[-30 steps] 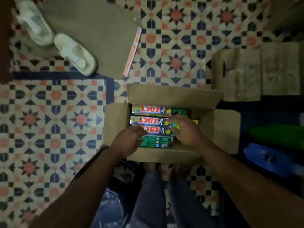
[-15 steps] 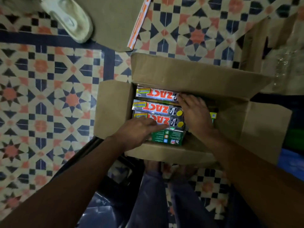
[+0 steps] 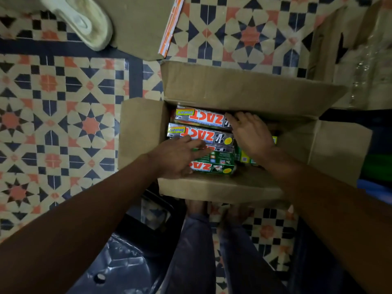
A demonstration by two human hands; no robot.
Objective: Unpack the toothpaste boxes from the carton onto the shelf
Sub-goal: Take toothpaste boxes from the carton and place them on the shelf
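A tiled floor patterned with orange, navy and cream stars is carrying everything here, and a pale worn sandal is lying well beyond the left grip. The open brown cardboard carton is sitting on that floor, with both grips reaching inside it. No shelf is showing.

The risk is probably starting on the left. The green rectangular toothpaste box is tilting at the near wall, held by one end only, so it could be slipping free or snagging on the flap as it rises. The silver-and-red toothpaste boxes, packed tightly just beyond the left grip, may be dragging up with it.

The left grip appears to be closing on the green box's left end, fingers lying over the top and thumb against the near face, though blur is softening this. The right grip is staying apart, its fingers spread flat and resting on the right ends of the silver boxes.
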